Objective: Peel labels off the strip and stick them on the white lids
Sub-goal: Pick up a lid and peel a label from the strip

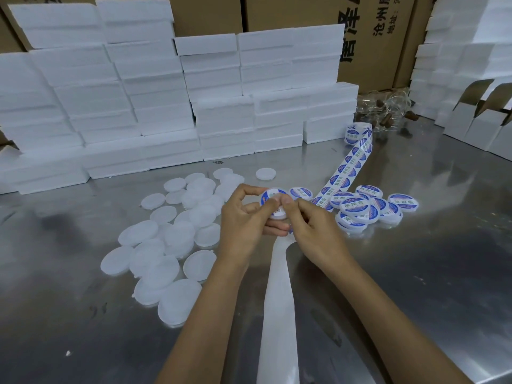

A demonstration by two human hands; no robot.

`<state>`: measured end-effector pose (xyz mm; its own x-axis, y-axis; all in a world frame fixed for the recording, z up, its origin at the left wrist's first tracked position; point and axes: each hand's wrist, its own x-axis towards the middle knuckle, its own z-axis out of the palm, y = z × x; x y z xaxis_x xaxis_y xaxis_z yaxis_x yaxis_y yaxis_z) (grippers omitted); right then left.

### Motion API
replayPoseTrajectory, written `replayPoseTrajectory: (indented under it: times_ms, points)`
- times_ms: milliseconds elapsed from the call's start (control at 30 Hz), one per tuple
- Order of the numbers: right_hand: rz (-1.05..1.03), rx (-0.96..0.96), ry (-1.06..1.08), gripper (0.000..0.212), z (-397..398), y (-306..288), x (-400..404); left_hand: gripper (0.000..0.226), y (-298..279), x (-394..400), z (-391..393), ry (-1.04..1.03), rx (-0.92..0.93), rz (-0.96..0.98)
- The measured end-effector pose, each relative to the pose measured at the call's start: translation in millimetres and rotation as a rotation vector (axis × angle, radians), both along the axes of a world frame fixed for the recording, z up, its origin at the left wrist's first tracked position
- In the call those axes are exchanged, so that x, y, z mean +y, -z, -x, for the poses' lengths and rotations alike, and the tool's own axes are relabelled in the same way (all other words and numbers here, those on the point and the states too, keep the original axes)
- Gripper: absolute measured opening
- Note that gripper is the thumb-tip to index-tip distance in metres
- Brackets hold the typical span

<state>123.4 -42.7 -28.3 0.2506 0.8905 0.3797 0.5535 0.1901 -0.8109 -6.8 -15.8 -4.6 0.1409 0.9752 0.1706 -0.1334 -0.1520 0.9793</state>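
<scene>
Bare steel table [415,286] open at near-left and near-right corners, hands can pass there. Loose white lids [166,245] clutter left-centre; labelled lids [360,209] heap right of centre. Label strip [343,173] runs diag. to its roll [358,133] near far edge; blank backing [278,314] trails to near edge. Foam boxes [166,106] wall off far edge, white cartons [476,126] block far-right corner.

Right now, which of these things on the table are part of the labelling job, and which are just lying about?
Part of the job:
lid in the hands
left hand
right hand
label strip
plain white lids
labelled lids

Lying about:
foam boxes
cardboard cartons
glass bottles with corks
</scene>
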Motion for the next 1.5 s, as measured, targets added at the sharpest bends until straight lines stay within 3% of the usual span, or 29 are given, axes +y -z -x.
replayPoseTrajectory:
  times_ms: [133, 367, 467, 700, 867, 1033, 1167, 1367, 1500]
  points:
    - [0.019, 0.052, -0.049, 0.052, 7.8, 1.6, 0.8, 0.018, 4.2, 2.3, -2.2, -0.076, 0.051, -0.027]
    - [-0.014, 0.074, 0.002, 0.045, 0.1, 4.4, 2.0, 0.022, 3.4, 0.1, -2.7, 0.116, 0.088, 0.000]
    - [-0.035, 0.014, -0.055, 0.040, -1.7, 5.2, -1.8, 0.021, 1.4, 0.4, 0.9, 0.104, 0.099, 0.017]
    - [0.009, 0.044, -0.116, 0.056, -0.2, 2.0, -3.6, 0.023, 6.8, 0.4, -0.3, -0.051, 0.098, 0.088]
    - [0.010, 0.088, 0.063, 0.052, -11.6, 6.6, 0.1, 0.027, 12.2, -0.3, -7.8, 0.187, -0.031, 0.130]
    - [0.044, 0.092, 0.319, 0.050, -31.1, 6.9, 2.3, 0.070, 19.8, 1.0, -13.2, 0.240, -0.079, 0.103]
    - [0.137, 0.061, 0.683, 0.060, -71.6, 9.3, -0.7, 0.043, 24.1, 8.3, -5.0, 0.041, -0.025, 0.132]
    - [0.210, 0.053, 0.845, 0.069, -97.1, 11.7, -10.1, 0.025, 31.8, 17.0, 3.4, -0.144, -0.008, 0.199]
    - [-0.003, -0.040, 0.772, 0.040, -78.4, 7.5, -6.4, 0.023, 36.8, 24.2, 2.8, -0.249, 0.003, 0.187]
